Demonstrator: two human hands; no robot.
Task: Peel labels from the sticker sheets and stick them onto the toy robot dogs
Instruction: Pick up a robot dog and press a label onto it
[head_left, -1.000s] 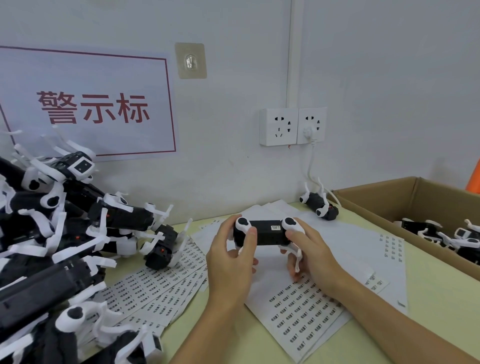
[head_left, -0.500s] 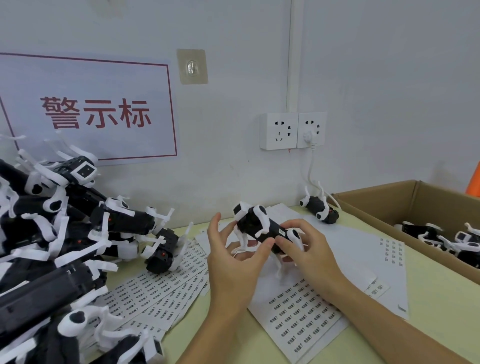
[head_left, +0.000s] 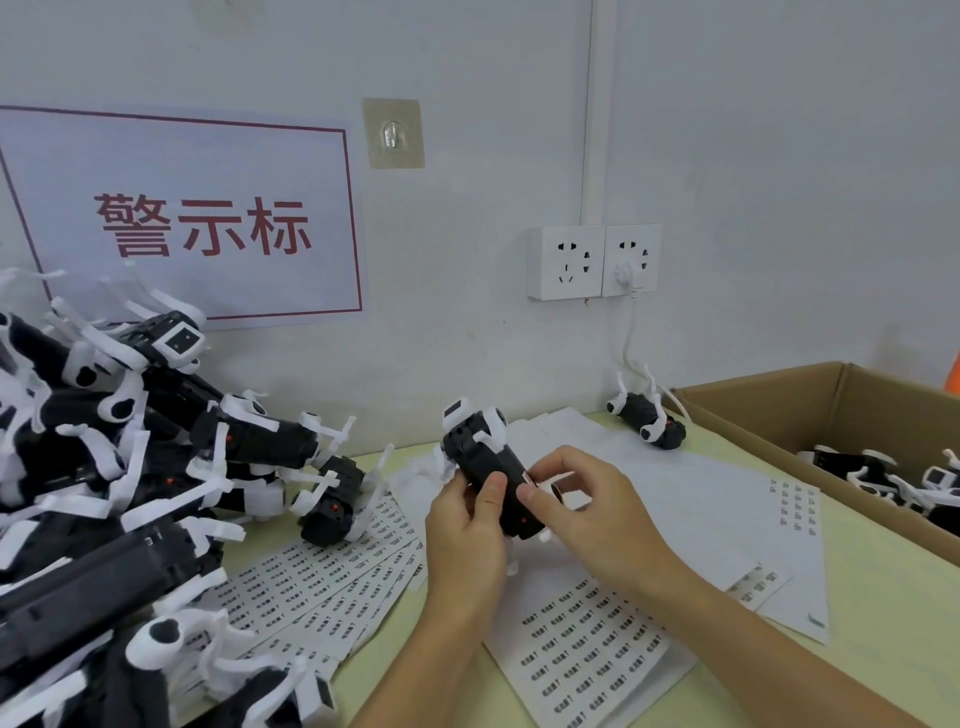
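pale green table (head_left: 883, 649), sticker sheets (head_left: 322, 582), toy dog pile (head_left: 104, 493), cardboard box (head_left: 810, 410)

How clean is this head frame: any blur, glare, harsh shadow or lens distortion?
Head view: soft and slightly smeared throughout; the small print on the sticker sheets is unreadable, while the large red characters on the wall sign stay legible. Lighting is flat and even, with only faint shadows and no glare. Wide-angle bowing shows at the edges, where the pile of toy robot dogs looks stretched.
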